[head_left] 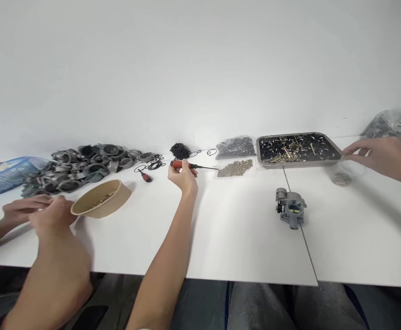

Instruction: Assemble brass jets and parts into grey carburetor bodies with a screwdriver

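My left hand [184, 178] is closed round the red handle of a screwdriver [183, 165]. Its dark shaft points right, and the tip is over the near left edge of a shallow clear tray of small brass-coloured pieces [235, 168]. My right hand [382, 155] reaches in from the right, with thumb and fingers pinched at the rim of a clear plastic cup [347, 176]. Small parts lie in the bottom of the cup, which looks blurred. Between my hands a grey metal carburetor [291, 208] stands on the white table, touched by neither hand.
A metal tray [264, 163] holds screws and black parts, beside a bag of small metal pieces [236, 147]. Black rings [180, 151] and a red-handled tool [146, 177] lie left. A co-worker's hands [54, 213] are near a cardboard bowl [118, 199] and piled metal castings [83, 165].
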A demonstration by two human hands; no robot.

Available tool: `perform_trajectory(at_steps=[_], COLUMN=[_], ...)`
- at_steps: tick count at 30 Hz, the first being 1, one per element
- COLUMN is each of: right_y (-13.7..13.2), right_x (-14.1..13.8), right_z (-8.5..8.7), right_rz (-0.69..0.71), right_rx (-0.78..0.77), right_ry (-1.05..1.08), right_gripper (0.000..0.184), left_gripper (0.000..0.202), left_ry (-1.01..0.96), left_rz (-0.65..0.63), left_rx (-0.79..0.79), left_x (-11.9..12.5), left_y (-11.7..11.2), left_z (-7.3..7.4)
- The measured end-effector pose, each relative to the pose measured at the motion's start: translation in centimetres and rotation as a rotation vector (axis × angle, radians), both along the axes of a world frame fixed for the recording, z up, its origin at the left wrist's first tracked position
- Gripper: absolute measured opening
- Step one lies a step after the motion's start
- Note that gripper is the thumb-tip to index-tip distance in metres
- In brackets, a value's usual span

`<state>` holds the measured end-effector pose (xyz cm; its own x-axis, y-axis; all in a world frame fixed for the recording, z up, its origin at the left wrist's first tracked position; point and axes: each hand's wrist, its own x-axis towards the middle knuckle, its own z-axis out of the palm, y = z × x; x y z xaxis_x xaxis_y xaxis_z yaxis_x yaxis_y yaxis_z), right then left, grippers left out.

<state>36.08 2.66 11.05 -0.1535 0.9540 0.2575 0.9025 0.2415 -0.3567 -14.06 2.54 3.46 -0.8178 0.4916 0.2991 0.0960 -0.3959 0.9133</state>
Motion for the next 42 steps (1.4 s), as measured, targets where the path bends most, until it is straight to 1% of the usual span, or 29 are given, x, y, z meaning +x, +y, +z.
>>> perform_trajectory(at_steps=[2,4,8,11,14,18,22,27,32,35,37,39,42], right_y=[-0.8,-1.8,-3.6,-4.3,-4.7,-5.0,-5.3,-5.7,-6.9,-7.6,-7.9,-8.1,-8.4], right_x=[-1.4,-3.1,-6.0,-7.5,-8.4,-9.4,-10.3,-11.1,-12.0,-12.8,-13.1,-13.3,-13.3], right_z=[0.8,1.5,2.5,2.9,3.1,3.0,2.6,2.1,2.2,2.0,1.7,1.3,0.9], right_rz=[0.029,0.067,0.116,0.124,0.145,0.198,0.278,0.341,0.402,0.412,0.395,0.380,0.376], right_rx=[0.037,0.027,-0.096,-0.200,-0.252,-0.261,-0.298,-0.424,-0.542,-0.611,-0.628,-0.609,-0.534], right_ry=[0.042,0.080,0.150,0.191,0.237,0.291,0.362,0.484,0.569,0.578,0.563,0.515,0.413], right_gripper=[0.051,0.047,0.032,0.031,0.031,0.027,0.022,0.025,0.024,0.017,0.015,0.015,0.016], left_gripper=[0.022,0.020,0.020,0.019,0.019,0.020,0.022,0.029,0.031,0.029,0.028,0.025,0.023], left_ry=[-0.002,-0.007,-0.008,-0.010,-0.015,-0.011,-0.018,-0.037,-0.025,-0.012,0.004,0.019,0.028], left_rz=[0.006,0.004,-0.002,-0.001,-0.011,-0.021,-0.003,-0.006,-0.029,-0.044,-0.058,-0.066,-0.076], left_rx=[-0.011,-0.022,-0.032,-0.034,-0.041,-0.057,-0.048,-0.047,-0.022,-0.011,-0.017,-0.030,-0.042], left_x=[0.0,0.0,0.0,-0.1,-0.2,-0.1,0.0,0.1,0.4,0.8,1.1,1.3,1.5], left_y=[0.0,0.0,0.1,0.2,0.3,0.2,0.0,-0.1,-0.2,-0.3,-0.4,-0.5,-0.6], left_z=[0.0,0.0,-0.1,-0.3,-0.4,-0.4,-0.1,0.4,0.8,0.9,1.0,1.0,1.1])
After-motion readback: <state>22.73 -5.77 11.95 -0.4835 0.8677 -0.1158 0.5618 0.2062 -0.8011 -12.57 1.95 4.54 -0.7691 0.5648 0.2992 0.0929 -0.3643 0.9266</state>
